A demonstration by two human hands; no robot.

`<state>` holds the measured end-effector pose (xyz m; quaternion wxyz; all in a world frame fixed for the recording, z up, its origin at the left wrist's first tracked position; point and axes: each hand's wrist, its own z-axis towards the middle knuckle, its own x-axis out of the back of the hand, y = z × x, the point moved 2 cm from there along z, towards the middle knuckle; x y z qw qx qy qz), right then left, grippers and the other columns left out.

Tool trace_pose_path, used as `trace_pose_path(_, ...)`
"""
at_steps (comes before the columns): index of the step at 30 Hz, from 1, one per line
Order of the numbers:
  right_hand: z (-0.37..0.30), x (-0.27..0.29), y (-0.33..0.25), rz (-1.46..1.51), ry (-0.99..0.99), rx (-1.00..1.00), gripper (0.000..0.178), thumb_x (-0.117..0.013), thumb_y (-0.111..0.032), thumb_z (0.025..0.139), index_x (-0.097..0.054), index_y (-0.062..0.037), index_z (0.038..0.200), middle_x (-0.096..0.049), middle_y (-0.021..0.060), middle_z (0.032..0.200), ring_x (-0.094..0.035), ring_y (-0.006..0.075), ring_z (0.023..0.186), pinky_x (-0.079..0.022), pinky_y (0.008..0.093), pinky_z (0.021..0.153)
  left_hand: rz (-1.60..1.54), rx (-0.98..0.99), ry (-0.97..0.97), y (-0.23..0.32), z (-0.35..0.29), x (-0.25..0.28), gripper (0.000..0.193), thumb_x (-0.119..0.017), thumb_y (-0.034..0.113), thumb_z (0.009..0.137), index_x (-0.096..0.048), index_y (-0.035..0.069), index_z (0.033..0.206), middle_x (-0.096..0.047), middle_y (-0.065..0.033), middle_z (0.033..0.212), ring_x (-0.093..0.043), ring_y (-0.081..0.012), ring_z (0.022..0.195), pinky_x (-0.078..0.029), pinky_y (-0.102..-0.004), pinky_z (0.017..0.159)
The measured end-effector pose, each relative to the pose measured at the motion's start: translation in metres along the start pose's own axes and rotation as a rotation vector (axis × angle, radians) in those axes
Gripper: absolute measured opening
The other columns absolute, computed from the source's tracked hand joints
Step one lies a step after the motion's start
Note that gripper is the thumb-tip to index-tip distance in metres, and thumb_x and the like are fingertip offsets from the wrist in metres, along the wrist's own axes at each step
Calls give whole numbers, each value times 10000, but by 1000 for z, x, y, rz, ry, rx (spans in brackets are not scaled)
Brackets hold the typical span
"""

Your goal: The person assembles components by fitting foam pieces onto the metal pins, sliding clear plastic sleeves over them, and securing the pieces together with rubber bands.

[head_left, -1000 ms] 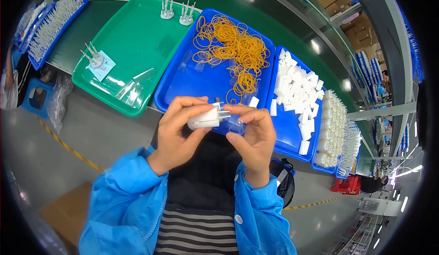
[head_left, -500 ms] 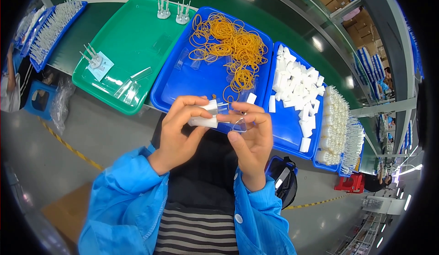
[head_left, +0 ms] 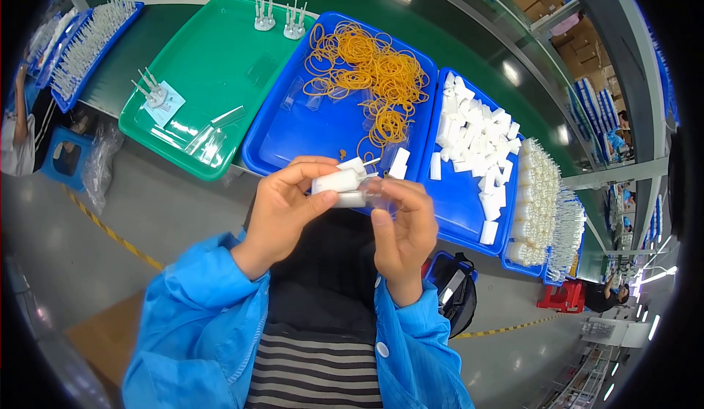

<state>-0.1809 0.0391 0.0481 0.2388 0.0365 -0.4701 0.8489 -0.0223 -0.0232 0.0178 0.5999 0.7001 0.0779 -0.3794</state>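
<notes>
My left hand (head_left: pixel 281 215) is closed around a small bundle of white plastic blocks (head_left: pixel 337 182), and thin pale pins stick out of their right ends. Facing it, my right hand (head_left: pixel 405 226) pinches a clear plastic piece (head_left: pixel 384 198) against those pin ends. The clear piece is blurred, so its exact shape is hard to read. Both hands are above the near edge of a blue tray (head_left: pixel 257 145). Yellow rubber bands (head_left: pixel 374 64) lie heaped in that tray, with a few clear plastic pieces (head_left: pixel 292 94) and loose white blocks (head_left: pixel 399 164).
Left of it, a green tray (head_left: pixel 198 57) holds several pinned white clusters (head_left: pixel 155 95), a paper slip and clear sleeves (head_left: pixel 214 130). A second blue tray (head_left: pixel 458 222) to the right carries many white blocks (head_left: pixel 477 130). Farther right stand packed white assemblies (head_left: pixel 534 196). A dark bag (head_left: pixel 456 292) is below.
My left hand has turned the white blocks, so they show more broadside. My right hand has brought the clear piece round over the pin ends.
</notes>
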Motion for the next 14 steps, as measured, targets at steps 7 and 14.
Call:
trace_pose_path(7,-4,2,-1,90,37,-36,258,-683,-55,858,-623,32,1093,-692,167,1018,-666,316,1006,-527,361,850,295,-89,-107,5,-3,-11,242,-684,-33,854,-639,-60,1089,-574,-128,1187,-579,-204,1107,-477,-330,960)
trace_pose_path(14,-2,3,0,-23,-110,131,280,-575,-167,962,-533,22,1163,-617,251,1145,-654,272,997,-482,409,965,85,35,-25,-1,0,-5,250,-691,-18,854,-642,-53,1097,-586,-119,1184,-593,-200,1084,-480,-329,953)
